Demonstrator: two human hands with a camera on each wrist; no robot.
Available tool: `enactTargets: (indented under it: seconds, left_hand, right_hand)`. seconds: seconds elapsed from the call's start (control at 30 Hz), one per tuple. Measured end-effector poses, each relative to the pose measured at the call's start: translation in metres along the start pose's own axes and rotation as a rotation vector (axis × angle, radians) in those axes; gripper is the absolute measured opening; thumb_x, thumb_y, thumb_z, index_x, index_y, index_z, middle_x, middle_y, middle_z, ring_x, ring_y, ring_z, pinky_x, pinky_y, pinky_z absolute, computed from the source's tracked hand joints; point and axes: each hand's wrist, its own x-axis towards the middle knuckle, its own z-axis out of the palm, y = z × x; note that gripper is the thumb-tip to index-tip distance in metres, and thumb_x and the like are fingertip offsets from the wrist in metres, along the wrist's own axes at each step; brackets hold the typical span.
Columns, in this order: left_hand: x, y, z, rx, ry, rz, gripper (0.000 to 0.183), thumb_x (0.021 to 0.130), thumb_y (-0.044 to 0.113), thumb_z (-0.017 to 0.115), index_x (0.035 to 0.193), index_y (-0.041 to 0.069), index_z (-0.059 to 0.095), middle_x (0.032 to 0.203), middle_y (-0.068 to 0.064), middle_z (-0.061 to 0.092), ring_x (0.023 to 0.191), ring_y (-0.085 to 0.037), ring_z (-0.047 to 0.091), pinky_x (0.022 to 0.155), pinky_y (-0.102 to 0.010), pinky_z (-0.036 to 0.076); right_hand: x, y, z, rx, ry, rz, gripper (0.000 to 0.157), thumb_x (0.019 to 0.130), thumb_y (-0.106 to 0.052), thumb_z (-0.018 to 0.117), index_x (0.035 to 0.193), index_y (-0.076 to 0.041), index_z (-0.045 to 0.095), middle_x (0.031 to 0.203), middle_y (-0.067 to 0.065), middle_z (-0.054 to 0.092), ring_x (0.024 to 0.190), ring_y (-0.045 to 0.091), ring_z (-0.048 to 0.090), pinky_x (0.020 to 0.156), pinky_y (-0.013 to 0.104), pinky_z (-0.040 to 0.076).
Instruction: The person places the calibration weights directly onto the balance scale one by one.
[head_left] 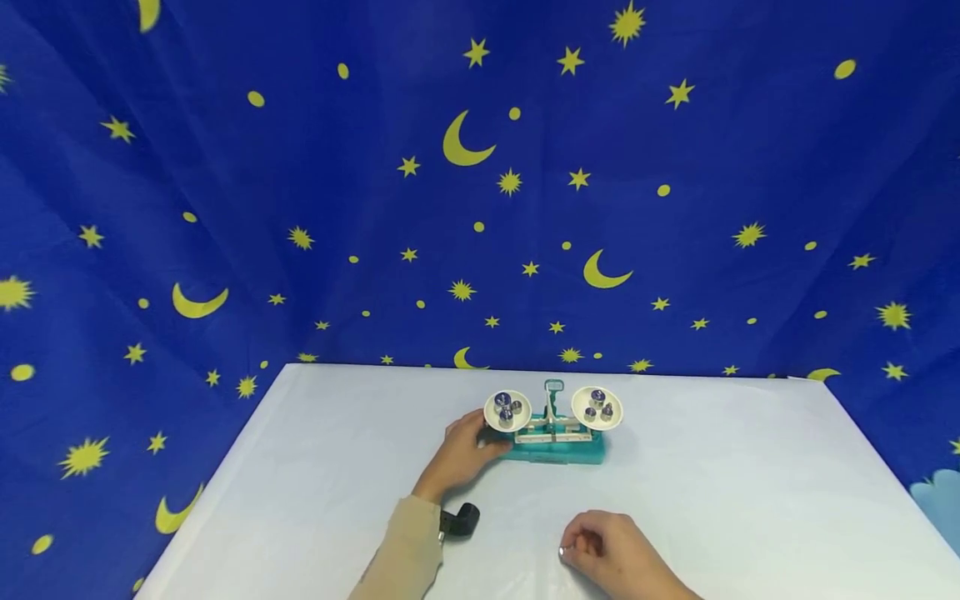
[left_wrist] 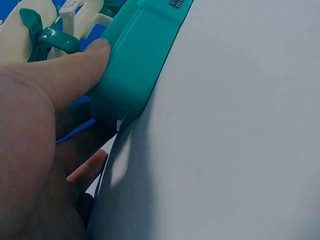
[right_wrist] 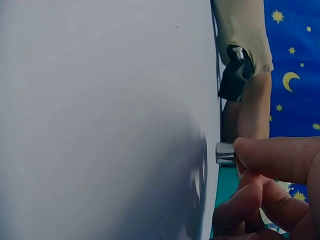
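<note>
A balance scale with a teal base (head_left: 555,454) stands near the far side of the white table. Its left pan (head_left: 522,417) and right pan (head_left: 581,403) each bear several shiny metal weights. At the base's left end, my left hand (head_left: 462,452) grips it, the thumb (left_wrist: 82,70) lying on the teal plastic and the other fingers partly hidden at the end. Nearer the front, my right hand (head_left: 615,552) pinches a small metal weight (right_wrist: 225,153) between thumb and finger. That weight is close to the tabletop; whether it touches is hard to tell.
White sheeting covers the table (head_left: 750,483). A blue curtain (head_left: 675,217) with yellow moons and stars hangs behind and at the sides. On the left wrist sits a black camera device (head_left: 461,521), by the beige sleeve (head_left: 405,546).
</note>
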Motion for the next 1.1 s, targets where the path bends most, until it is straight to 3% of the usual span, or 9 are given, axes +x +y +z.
enactTargets:
  seconds: [0.23,0.43,0.6,0.8,0.93,1.1]
  left_hand:
    - [-0.001,0.005,0.002,-0.008,-0.019,-0.026,0.06,0.091,0.028,0.074,0.142,0.002,0.054,0.143,-0.017,0.056,0.137,-0.035,0.047,0.118,-0.057,0.023]
    - [0.009,0.004,-0.002,0.015,-0.013,-0.018,0.061,0.091,0.028,0.074,0.143,0.003,0.053,0.142,-0.017,0.057,0.137,-0.035,0.047,0.118,-0.057,0.023]
    - [0.01,0.003,-0.003,0.029,-0.06,-0.047,0.063,0.092,0.03,0.074,0.146,0.006,0.051,0.146,-0.015,0.054,0.14,-0.033,0.043,0.12,-0.053,0.02]
    - [0.014,0.003,-0.005,0.044,-0.052,-0.018,0.06,0.091,0.029,0.074,0.142,0.004,0.054,0.143,-0.015,0.057,0.138,-0.033,0.045,0.119,-0.054,0.023]
    - [0.016,0.002,-0.007,0.048,-0.022,-0.015,0.058,0.091,0.027,0.075,0.14,0.004,0.056,0.141,-0.015,0.058,0.137,-0.033,0.047,0.118,-0.054,0.024]
    - [0.013,0.003,-0.003,0.032,-0.034,-0.017,0.057,0.09,0.027,0.075,0.139,0.004,0.057,0.14,-0.015,0.059,0.137,-0.033,0.047,0.118,-0.055,0.024]
  right_hand:
    - [-0.003,-0.005,-0.002,-0.031,0.038,-0.066,0.007,0.089,-0.013,0.075,0.086,-0.018,0.07,0.07,-0.012,0.056,0.063,0.0,0.051,0.054,0.021,0.047]
    - [0.005,-0.01,-0.008,-0.085,0.114,-0.127,0.008,0.088,-0.007,0.073,0.087,-0.015,0.071,0.071,-0.013,0.057,0.063,0.0,0.051,0.054,0.021,0.047]
    - [0.006,-0.01,-0.009,-0.087,0.171,-0.151,0.01,0.087,-0.004,0.072,0.089,-0.014,0.071,0.072,-0.012,0.059,0.06,0.0,0.053,0.052,0.021,0.049]
    - [0.015,-0.014,-0.013,-0.078,0.233,-0.201,0.011,0.086,-0.002,0.071,0.09,-0.012,0.072,0.073,-0.012,0.059,0.061,0.001,0.052,0.053,0.021,0.047]
    - [0.023,-0.02,-0.016,-0.084,0.267,-0.199,0.011,0.086,-0.003,0.072,0.09,-0.013,0.073,0.072,-0.012,0.058,0.063,0.002,0.052,0.055,0.022,0.047]
    - [0.027,-0.026,-0.018,-0.083,0.328,-0.195,0.011,0.085,-0.004,0.075,0.088,-0.015,0.073,0.069,-0.013,0.056,0.062,0.004,0.051,0.054,0.022,0.045]
